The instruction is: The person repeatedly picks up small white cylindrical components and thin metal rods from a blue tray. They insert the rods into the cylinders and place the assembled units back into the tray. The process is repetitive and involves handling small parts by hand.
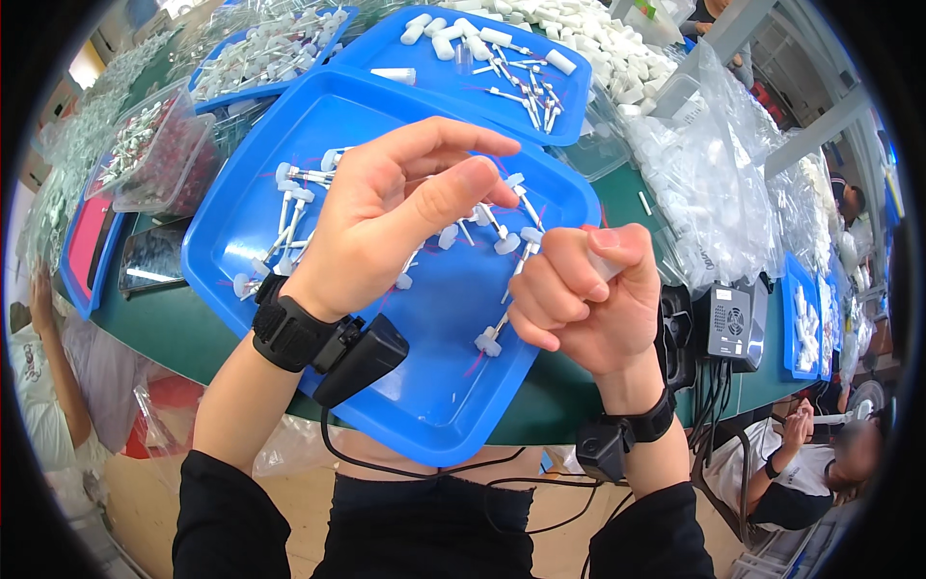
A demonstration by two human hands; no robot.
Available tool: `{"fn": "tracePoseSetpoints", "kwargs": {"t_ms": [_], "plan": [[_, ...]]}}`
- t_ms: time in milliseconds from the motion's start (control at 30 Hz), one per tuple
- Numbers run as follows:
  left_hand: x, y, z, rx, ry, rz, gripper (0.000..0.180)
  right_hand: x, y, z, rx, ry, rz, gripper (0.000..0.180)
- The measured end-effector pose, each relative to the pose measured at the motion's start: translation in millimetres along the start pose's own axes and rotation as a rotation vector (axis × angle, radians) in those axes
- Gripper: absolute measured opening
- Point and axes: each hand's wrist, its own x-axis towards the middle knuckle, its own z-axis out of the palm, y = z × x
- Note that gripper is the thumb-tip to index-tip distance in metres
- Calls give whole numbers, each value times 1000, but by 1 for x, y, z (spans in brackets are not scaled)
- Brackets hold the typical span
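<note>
Above a blue tray (439, 410), my left hand (381, 217) is held with its fingers extended and slightly curved, the thumb apart from them. Nothing shows in its grasp. My right hand (598, 304) is closed in a fist at the tray's right edge. Between its thumb and curled forefinger shows the end of a white cylindrical piece (605, 263); the rest is hidden by the fingers. Several small white stick-like parts with round translucent heads and thin pink wires lie in the tray, such as one wired part (488, 342) just left of my right hand.
Behind is a second blue tray (569, 96) with white cylinders and thin parts. A clear tub (154, 145) and a phone (154, 259) sit to the left. White pieces and plastic bags (699, 164) crowd the right, beside a black device (730, 323). Other people sit at both sides.
</note>
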Motion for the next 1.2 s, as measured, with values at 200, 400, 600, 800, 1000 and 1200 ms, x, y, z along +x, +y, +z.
{"fn": "tracePoseSetpoints", "kwargs": {"t_ms": [200, 400, 600, 800, 1000, 1200], "plan": [[0, -1, 1, -131, 27, -32, 25, 5, -3, 8, -6, 52, 99, 52], [1, 0, 1, -129, 18, -30, 24, 5, 2, -1, 168, 45, 166, 53], [1, 0, 2, -96, 36, -53, 24, 4, 7, -4, 138, 9, 97, 55], [-1, 4, 0, 184, -49, -137, 28, 7, 11, 11, 10, 76, 76, 85], [-2, -2, 3, 104, -42, -208, 23, 7, 15, 14, -97, 234, 109, 72], [2, 1, 8, 193, -102, -125, 22, 6, 16, 9, -292, 287, 48, 61]]}}
